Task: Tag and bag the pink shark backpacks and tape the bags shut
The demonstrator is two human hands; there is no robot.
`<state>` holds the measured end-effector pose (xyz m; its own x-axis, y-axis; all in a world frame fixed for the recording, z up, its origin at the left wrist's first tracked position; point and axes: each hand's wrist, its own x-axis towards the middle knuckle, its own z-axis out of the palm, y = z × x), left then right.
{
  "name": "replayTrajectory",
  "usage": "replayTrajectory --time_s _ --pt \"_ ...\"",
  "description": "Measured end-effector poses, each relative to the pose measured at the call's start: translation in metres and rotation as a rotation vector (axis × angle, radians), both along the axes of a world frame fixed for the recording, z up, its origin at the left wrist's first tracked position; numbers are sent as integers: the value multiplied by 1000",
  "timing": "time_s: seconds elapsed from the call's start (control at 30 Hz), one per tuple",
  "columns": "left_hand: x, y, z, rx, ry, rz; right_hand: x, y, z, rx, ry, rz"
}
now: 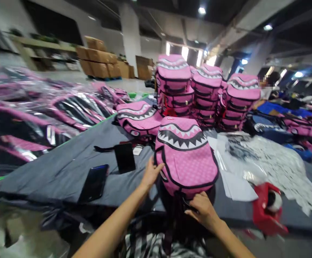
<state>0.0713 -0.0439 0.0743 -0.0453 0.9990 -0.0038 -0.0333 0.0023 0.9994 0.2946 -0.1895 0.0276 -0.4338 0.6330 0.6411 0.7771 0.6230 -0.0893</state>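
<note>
A pink backpack [188,166] with a shark-mouth band of white and black teeth lies at the table's front edge, its black handle towards me. My left hand [151,172] pinches its left side, thumb on the pink face and fingers partly hidden at the edge. My right hand [203,209] is closed at the near end by the black handle [185,202]; its fingertips are partly hidden. Just behind, a second pink backpack [140,118] lies tilted on the table.
Stacks of pink backpacks [174,79] stand at the back. Plastic-wrapped backpacks [78,109] fill the left. A phone [94,182] and black pouch [125,157] lie left on the grey cloth [64,161]. Clear bags [239,154], white tags [282,161] and a red tape dispenser [266,209] are right.
</note>
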Motion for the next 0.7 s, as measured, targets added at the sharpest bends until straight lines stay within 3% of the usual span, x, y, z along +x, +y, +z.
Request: replayTrajectory --time_s 0.03,0.1,0.17,0.2,0.27,0.4,0.5,0.6,0.7 --pt "-6 -11 1 78 116 24 -8 -4 0 -4 -26 -6" --pt "-12 -40 4 502 473 -24 -19 -14 3 -17 -62 -20" --pt "-10 -75 3 938 691 -314 -23 -26 5 -11 -77 -32" --pt "-7 -93 1 1078 761 -443 -22 -32 6 3 -85 -41" --pt "3 -122 -10 1235 885 -506 -14 -41 7 50 -89 -91" --pt "33 -143 -35 1343 951 -394 21 -43 2 190 -52 -236" --pt "52 -137 -35 1260 932 -443 37 -37 6 263 -26 -177" --pt "44 -127 -23 1056 811 -547 29 -41 33 273 70 -110" --pt "11 -123 -21 1073 709 -629 12 -58 67 248 218 -102"
